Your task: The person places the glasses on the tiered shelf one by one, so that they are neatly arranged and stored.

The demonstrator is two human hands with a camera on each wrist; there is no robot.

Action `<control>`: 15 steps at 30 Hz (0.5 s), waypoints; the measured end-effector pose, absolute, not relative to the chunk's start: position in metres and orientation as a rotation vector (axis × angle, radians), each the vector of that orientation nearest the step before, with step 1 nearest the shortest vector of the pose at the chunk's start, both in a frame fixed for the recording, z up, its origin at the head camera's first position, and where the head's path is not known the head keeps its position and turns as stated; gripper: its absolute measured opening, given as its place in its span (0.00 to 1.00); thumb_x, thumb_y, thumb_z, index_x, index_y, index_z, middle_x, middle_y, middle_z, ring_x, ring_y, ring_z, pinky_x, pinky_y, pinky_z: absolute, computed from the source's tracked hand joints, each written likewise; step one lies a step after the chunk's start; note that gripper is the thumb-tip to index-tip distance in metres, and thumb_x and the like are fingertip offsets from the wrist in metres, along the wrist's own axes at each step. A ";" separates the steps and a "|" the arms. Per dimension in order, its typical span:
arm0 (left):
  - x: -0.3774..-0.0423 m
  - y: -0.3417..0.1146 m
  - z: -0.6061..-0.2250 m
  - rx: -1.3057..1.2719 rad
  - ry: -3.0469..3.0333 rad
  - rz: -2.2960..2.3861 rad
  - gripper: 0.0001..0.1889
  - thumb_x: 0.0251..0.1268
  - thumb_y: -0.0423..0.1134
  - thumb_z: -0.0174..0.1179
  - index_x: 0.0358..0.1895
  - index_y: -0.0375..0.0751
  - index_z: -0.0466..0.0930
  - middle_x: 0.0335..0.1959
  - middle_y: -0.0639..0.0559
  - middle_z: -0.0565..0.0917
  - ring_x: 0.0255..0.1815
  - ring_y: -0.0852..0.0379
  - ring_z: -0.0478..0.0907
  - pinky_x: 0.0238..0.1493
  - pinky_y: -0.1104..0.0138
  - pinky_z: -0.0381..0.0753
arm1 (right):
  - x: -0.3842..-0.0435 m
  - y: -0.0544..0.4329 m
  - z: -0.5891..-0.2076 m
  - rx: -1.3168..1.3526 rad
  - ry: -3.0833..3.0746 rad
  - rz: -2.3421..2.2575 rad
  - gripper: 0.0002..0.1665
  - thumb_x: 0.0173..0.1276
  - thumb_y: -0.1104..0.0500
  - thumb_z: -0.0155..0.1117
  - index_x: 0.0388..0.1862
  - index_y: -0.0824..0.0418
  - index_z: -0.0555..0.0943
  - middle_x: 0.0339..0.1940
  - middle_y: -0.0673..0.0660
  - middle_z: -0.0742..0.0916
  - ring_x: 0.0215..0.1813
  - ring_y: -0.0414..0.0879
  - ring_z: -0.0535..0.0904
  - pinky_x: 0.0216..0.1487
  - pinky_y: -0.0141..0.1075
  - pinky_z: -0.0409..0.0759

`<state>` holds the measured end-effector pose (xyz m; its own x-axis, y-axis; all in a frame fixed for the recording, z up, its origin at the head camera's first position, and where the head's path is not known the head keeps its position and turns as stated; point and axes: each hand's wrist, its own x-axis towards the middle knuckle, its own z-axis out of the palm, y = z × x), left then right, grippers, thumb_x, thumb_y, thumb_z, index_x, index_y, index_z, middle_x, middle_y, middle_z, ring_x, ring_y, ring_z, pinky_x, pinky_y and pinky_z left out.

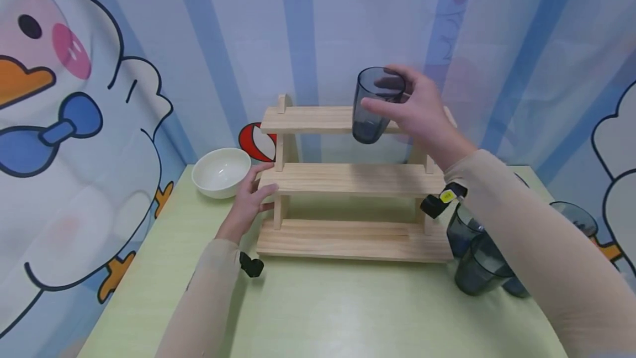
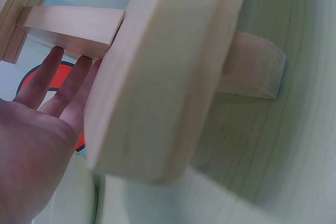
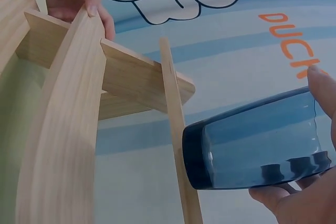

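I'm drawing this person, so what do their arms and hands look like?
The left sleeve and right sleeve are long, plain and beige. The left hand and right hand wear no gloves. There's a small black left wrist camera and a black right wrist camera with a yellow patch.

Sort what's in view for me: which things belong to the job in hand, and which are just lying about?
In the job:
- dark glass, in the right grip
- wooden rack, with the left grip at its side
- similar glasses at the right, probably

Apparently just about:
- white bowl, left of the rack
- printed backdrop
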<state>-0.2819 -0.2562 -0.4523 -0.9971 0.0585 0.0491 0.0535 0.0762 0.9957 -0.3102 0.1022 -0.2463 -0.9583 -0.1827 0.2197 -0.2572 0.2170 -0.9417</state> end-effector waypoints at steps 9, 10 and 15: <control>-0.285 -0.256 -0.454 0.121 2.321 2.108 0.29 0.78 0.42 0.60 0.77 0.59 0.65 0.77 0.42 0.67 0.70 0.37 0.71 0.61 0.37 0.79 | -0.328 0.081 -0.248 0.384 -2.298 1.931 0.53 0.60 0.52 0.83 0.80 0.54 0.65 0.70 0.51 0.81 0.68 0.48 0.78 0.70 0.42 0.76; -0.285 -0.257 -0.455 0.120 2.322 2.105 0.29 0.78 0.42 0.60 0.77 0.59 0.65 0.77 0.42 0.67 0.70 0.37 0.71 0.61 0.37 0.79 | -0.330 0.079 -0.248 0.373 -2.300 1.926 0.53 0.60 0.52 0.83 0.80 0.54 0.65 0.70 0.51 0.81 0.69 0.47 0.78 0.70 0.41 0.75; -0.285 -0.257 -0.456 0.109 2.324 2.110 0.29 0.77 0.41 0.60 0.77 0.59 0.65 0.77 0.42 0.66 0.70 0.37 0.71 0.61 0.37 0.79 | -0.335 0.070 -0.247 0.361 -2.319 1.905 0.51 0.62 0.49 0.82 0.79 0.53 0.65 0.71 0.51 0.80 0.71 0.46 0.74 0.73 0.41 0.72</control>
